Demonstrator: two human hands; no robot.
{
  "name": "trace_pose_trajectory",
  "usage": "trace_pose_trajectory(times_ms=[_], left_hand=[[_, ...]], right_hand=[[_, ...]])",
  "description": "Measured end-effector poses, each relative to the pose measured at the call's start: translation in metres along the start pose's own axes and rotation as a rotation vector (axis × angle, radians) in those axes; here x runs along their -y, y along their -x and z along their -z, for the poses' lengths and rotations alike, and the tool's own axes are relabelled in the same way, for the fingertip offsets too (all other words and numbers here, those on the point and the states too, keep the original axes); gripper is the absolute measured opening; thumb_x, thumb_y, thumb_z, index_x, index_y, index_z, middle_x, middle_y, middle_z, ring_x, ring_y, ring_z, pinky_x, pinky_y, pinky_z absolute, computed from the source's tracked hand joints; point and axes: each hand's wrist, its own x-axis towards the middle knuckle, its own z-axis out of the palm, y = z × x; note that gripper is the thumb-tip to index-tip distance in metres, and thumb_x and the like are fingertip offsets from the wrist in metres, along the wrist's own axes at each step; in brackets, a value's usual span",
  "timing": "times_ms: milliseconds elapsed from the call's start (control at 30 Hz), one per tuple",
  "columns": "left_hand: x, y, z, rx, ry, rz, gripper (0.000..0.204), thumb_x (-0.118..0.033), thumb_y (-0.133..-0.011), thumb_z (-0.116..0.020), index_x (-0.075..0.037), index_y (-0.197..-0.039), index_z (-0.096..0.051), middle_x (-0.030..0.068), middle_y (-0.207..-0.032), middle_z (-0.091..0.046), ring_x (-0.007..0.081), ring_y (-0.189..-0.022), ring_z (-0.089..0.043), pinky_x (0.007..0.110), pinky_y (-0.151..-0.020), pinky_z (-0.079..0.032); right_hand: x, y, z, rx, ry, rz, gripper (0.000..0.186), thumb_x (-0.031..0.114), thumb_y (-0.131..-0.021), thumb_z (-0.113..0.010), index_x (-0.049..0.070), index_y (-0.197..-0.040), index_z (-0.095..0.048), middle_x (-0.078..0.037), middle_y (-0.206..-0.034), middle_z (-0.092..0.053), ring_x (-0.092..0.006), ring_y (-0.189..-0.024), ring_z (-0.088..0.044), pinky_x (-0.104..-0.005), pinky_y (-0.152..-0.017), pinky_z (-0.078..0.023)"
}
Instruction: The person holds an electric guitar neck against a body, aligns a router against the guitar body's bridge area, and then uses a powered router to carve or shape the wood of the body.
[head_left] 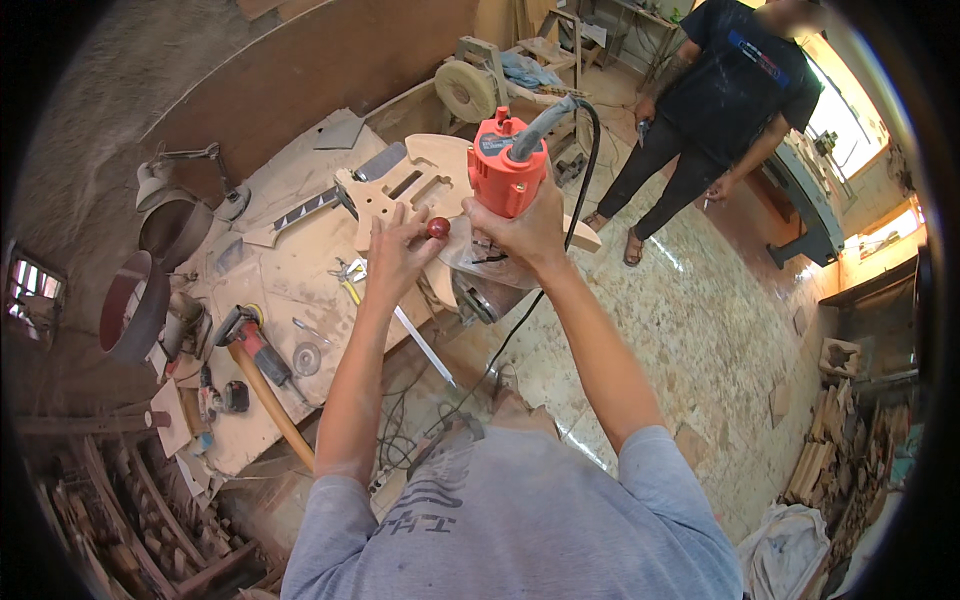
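My right hand (525,228) is wrapped round the lower body of an upright red trim router (508,172), its thumb to the left. A clear base plate (458,245) spreads beneath it, carrying a round dark-red knob (438,228). At the knob, my left hand (398,255) has its thumb and forefinger closed about the side, while its other fingers reach down to the wood. Both hands are over a pale wooden guitar body (440,160) with cut-out cavities, lying on the bench. The cutting bit is hidden under the router and my right hand.
A power cord (592,160) loops beside my right forearm. The dusty workbench (270,345) bears a guitar neck (310,207), an angle grinder (262,355), a desk lamp (225,190) and a cordless drill (212,395). A person (735,95) stands across the dusty floor.
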Motion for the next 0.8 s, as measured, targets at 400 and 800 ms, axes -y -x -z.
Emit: trace_pose_trajectory(times_ms=[400,800], left_hand=[[-0.008,0.025,0.027,-0.064,0.227,-0.038,0.030,-0.023,-0.092,-0.078,-0.009,-0.118,-0.081,0.0111,-0.139,-0.072,0.0381,-0.143,-0.056,0.055,-0.125,-0.034],[-0.065,0.030,-0.021,0.130,-0.449,-0.428,0.053,-0.038,-0.100,-0.067,-0.018,-0.148,-0.063,0.0161,-0.173,-0.032,0.0383,-0.161,-0.025,0.062,-0.130,-0.020]], right_hand=[[0.013,0.026,0.054,-0.005,-0.117,-0.204,0.066,0.026,-0.077,-0.088,0.003,-0.131,-0.060,-0.011,-0.116,-0.073,-0.0211,-0.101,-0.073,-0.0381,-0.091,-0.058],[0.083,0.057,0.174,-0.504,-0.099,0.012,0.049,0.020,-0.088,-0.076,-0.001,-0.129,-0.058,-0.017,-0.107,-0.074,-0.0236,-0.098,-0.072,-0.0402,-0.094,-0.057]])
